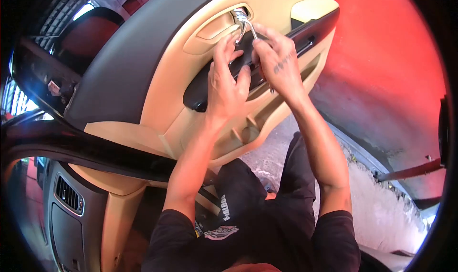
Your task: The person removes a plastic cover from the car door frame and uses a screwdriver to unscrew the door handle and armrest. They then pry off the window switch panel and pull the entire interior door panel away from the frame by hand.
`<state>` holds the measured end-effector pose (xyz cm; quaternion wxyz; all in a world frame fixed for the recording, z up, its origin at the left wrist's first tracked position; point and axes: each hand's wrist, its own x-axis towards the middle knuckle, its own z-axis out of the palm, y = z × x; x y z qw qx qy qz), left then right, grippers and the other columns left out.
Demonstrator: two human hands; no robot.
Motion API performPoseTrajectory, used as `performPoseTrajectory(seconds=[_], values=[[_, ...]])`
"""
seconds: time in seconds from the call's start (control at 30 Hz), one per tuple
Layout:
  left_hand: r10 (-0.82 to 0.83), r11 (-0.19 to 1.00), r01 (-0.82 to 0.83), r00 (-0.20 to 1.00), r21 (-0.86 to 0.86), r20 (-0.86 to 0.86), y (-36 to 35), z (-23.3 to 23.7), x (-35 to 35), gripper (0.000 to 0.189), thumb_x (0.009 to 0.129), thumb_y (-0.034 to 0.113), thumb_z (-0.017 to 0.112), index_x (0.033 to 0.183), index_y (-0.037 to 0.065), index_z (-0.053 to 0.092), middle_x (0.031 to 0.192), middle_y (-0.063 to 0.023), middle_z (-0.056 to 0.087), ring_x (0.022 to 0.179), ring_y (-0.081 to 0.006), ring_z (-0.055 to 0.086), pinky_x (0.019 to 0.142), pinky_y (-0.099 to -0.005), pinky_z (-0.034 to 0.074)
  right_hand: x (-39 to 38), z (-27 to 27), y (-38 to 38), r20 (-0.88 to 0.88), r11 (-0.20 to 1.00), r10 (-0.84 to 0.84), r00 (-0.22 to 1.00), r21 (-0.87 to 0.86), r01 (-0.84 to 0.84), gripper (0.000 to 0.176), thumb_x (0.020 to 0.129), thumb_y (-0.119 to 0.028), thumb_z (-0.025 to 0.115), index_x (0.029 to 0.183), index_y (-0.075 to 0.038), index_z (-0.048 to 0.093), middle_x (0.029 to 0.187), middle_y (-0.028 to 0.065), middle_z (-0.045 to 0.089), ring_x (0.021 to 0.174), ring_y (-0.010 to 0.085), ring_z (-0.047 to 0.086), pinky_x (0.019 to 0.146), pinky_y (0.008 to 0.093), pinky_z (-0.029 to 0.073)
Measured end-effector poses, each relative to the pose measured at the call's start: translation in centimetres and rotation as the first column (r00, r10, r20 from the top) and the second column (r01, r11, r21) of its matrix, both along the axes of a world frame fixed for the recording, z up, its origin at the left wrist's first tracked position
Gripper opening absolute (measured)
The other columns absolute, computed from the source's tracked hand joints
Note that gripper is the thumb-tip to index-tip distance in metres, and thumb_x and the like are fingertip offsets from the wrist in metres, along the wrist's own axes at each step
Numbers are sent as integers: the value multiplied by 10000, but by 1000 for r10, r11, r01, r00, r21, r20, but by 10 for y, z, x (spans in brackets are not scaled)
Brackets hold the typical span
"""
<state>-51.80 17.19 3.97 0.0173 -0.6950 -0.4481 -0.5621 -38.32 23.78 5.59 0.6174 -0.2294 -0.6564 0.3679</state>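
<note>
A tan and black car door panel (157, 81) stands in front of me. In its upper part is a recess with a chrome inside door handle (241, 15). My left hand (226, 81) has its fingers stretched up along the handle, fingertips right at the lever and the thumb apart. My right hand (279, 59) is closed around a bent silver wrench (251, 27), whose upper end reaches into the handle recess. The wrench's lower end pokes out beneath the palm; its middle is hidden by the fingers.
Below the hands runs a dark armrest (196, 96) over a tan door pocket (248, 131). The dashboard (67, 219) with an air vent is at lower left. A red and grey wall (386, 81) rises on the right, with a pipe (410, 169) near it.
</note>
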Motion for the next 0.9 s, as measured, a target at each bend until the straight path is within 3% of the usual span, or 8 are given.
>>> performPoseTrajectory(seconds=[0.07, 0.13, 0.23, 0.37, 0.53, 0.77, 0.83, 0.9], values=[[-100, 995, 101, 994, -17, 46, 2, 1, -6, 586, 920, -21, 617, 1471, -39, 416, 1454, -260, 559, 1225, -359, 653, 1029, -447, 513, -2, 19, -5, 43, 996, 1, 999, -87, 3, 377, 930, -109, 501, 1209, 88, 662, 645, 111, 632, 546, 167, 613, 536, 329, 499], [-74, 995, 76, 997, -65, 29, -4, 6, -8, 596, 917, -15, 611, 1485, -47, 435, 1410, -247, 600, 1228, -348, 659, 1025, -438, 518, -6, 31, -8, 83, 985, 4, 997, -173, 10, 355, 908, -112, 494, 1130, 81, 693, 633, 117, 638, 507, 176, 611, 501, 338, 496], [-21, 994, 24, 1000, -105, 23, -8, 11, -8, 584, 892, 23, 632, 1463, -16, 516, 1330, -221, 666, 1225, -292, 669, 997, -404, 532, -13, 43, -8, 132, 979, 30, 991, -201, -2, 207, 879, -110, 509, 841, 31, 657, 646, 132, 658, 474, 184, 594, 475, 356, 489], [-81, 989, 90, 993, -114, 85, -7, 10, -13, 564, 883, 47, 639, 1438, 6, 546, 1260, -233, 695, 1187, -321, 683, 993, -417, 528, -26, 45, 2, 167, 988, 9, 986, -152, 17, 209, 868, -107, 504, 832, 18, 668, 634, 130, 656, 486, 201, 607, 492, 369, 496], [-18, 986, 33, 996, -166, 91, -20, 20, -12, 500, 855, 45, 665, 1351, 13, 608, 1135, -262, 721, 1110, -395, 693, 983, -444, 520, -31, 52, 2, 352, 976, -145, 925, -101, 192, 208, 864, -106, 533, 842, 17, 699, 682, 199, 691, 587, 284, 686, 616, 418, 561], [-51, 989, 65, 993, -136, 107, -17, 20, -16, 488, 844, 35, 653, 1328, -17, 612, 1165, -294, 701, 1143, -428, 673, 995, -468, 511, -38, 46, 15, 384, 964, -211, 899, -72, 257, 230, 878, -120, 544, 887, 25, 722, 716, 209, 702, 694, 314, 724, 669, 435, 581], [-36, 999, 35, 998, 24, 60, -15, 18, -15, 494, 815, -24, 590, 1308, -6, 594, 1030, -303, 693, 1012, -484, 666, 892, -540, 516, -37, 51, 18, 435, 964, -224, 872, -30, 263, 246, 885, -134, 540, 892, 26, 727, 724, 215, 705, 693, 323, 725, 680, 436, 584], [-32, 999, 35, 997, -39, 77, -14, 19, -15, 487, 822, 0, 616, 1308, -24, 606, 1108, -304, 692, 1089, -460, 664, 957, -501, 507, -36, 57, 19, 479, 964, -237, 845, 7, 266, 262, 892, -149, 536, 897, 26, 732, 732, 220, 707, 693, 333, 726, 691, 436, 586]])
